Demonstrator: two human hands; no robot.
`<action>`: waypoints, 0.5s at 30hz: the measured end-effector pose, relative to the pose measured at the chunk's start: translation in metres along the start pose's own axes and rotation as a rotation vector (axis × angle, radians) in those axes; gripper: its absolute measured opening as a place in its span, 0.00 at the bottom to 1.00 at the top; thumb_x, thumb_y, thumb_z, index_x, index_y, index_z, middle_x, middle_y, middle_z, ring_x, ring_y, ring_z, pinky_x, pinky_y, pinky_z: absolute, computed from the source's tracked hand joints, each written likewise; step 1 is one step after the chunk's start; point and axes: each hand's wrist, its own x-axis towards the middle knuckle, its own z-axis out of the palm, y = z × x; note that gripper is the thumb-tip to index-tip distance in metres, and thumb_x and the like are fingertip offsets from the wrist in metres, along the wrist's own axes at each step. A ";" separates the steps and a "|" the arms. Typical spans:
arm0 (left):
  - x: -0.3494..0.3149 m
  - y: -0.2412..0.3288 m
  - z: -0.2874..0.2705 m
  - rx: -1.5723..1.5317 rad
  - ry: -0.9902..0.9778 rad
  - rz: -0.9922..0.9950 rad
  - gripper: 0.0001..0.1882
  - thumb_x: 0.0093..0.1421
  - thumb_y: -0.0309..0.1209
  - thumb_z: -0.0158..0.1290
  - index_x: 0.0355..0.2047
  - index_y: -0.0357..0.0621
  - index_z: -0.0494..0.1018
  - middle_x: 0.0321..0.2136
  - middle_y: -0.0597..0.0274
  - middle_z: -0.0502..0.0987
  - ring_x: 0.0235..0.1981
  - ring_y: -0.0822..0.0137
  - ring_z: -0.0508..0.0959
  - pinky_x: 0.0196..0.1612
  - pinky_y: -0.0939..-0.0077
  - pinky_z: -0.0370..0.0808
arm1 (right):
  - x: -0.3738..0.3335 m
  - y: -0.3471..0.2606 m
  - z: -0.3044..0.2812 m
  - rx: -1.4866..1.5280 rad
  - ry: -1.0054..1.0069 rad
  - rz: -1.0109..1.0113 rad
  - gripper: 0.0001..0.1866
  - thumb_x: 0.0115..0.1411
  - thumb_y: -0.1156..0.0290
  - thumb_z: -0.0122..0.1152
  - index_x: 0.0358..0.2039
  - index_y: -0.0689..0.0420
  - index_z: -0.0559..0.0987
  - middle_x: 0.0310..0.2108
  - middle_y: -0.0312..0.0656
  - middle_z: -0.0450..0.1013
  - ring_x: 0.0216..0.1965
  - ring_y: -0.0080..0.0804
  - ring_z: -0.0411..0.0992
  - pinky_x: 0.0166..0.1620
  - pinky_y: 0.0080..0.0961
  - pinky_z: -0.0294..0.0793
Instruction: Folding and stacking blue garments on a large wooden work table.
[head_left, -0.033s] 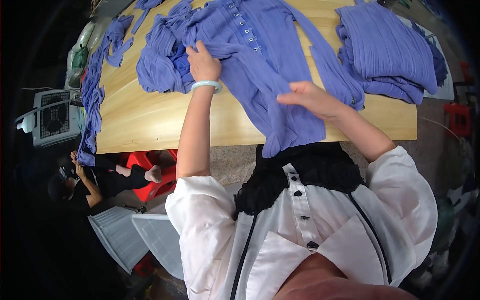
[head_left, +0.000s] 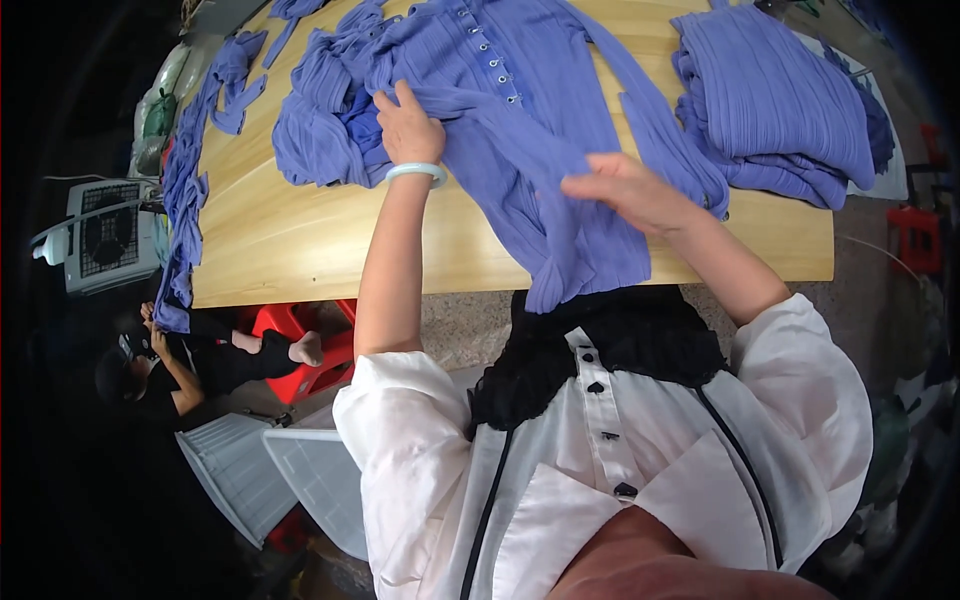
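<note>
Both hands on blue pleated garment (head_left: 520, 130), frame centre.
Left hand (head_left: 408, 128) presses, fingers together; right hand (head_left: 632, 192) pinches fabric; wooden table (head_left: 300, 250).

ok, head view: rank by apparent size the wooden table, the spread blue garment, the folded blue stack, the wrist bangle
1. wooden table
2. spread blue garment, under both hands
3. folded blue stack, at the right end of the table
4. pale bangle on the left wrist, smallest by far

You see a periwinkle-blue ribbed button-front garment (head_left: 520, 110) on a pale yellow wooden table (head_left: 300, 240), beside a red plastic stool (head_left: 300, 350).
</note>
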 end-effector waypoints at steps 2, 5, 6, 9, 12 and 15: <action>-0.007 0.004 0.002 0.007 0.005 0.015 0.34 0.38 0.23 0.50 0.49 0.41 0.54 0.47 0.38 0.53 0.39 0.43 0.66 0.41 0.61 0.67 | -0.010 -0.028 -0.006 0.191 0.025 -0.010 0.12 0.52 0.67 0.52 0.33 0.62 0.72 0.30 0.36 0.71 0.31 0.19 0.68 0.34 0.17 0.68; -0.012 0.011 0.009 -0.023 0.017 -0.023 0.38 0.37 0.23 0.52 0.51 0.41 0.51 0.48 0.38 0.51 0.39 0.43 0.65 0.41 0.62 0.67 | -0.018 -0.059 -0.002 0.261 0.147 -0.117 0.11 0.53 0.68 0.50 0.34 0.62 0.71 0.29 0.37 0.70 0.26 0.19 0.69 0.28 0.16 0.69; -0.011 0.014 0.007 -0.053 0.017 -0.072 0.38 0.36 0.22 0.52 0.51 0.41 0.50 0.48 0.38 0.51 0.39 0.43 0.65 0.41 0.62 0.67 | -0.020 -0.063 -0.005 0.266 0.147 -0.179 0.13 0.54 0.68 0.47 0.37 0.62 0.68 0.25 0.37 0.68 0.22 0.20 0.66 0.23 0.15 0.65; -0.004 0.014 0.006 -0.070 0.015 -0.093 0.38 0.37 0.22 0.51 0.51 0.41 0.50 0.48 0.39 0.50 0.39 0.43 0.65 0.40 0.61 0.67 | -0.022 -0.076 -0.005 0.266 0.238 -0.248 0.10 0.55 0.70 0.42 0.36 0.61 0.65 0.15 0.32 0.58 0.10 0.16 0.52 0.13 0.13 0.51; -0.004 0.005 0.008 -0.026 0.121 -0.052 0.36 0.37 0.23 0.51 0.50 0.44 0.52 0.44 0.41 0.54 0.36 0.44 0.67 0.37 0.59 0.68 | -0.023 -0.080 -0.020 0.453 0.074 -0.402 0.07 0.57 0.70 0.38 0.25 0.58 0.64 0.13 0.31 0.53 0.08 0.14 0.48 0.13 0.13 0.51; 0.000 0.001 0.005 -0.065 0.007 -0.073 0.35 0.38 0.26 0.53 0.49 0.47 0.54 0.39 0.44 0.58 0.33 0.47 0.69 0.34 0.59 0.69 | -0.025 -0.081 -0.036 0.576 -0.063 -0.438 0.09 0.58 0.70 0.36 0.25 0.60 0.64 0.11 0.32 0.53 0.08 0.14 0.48 0.13 0.12 0.52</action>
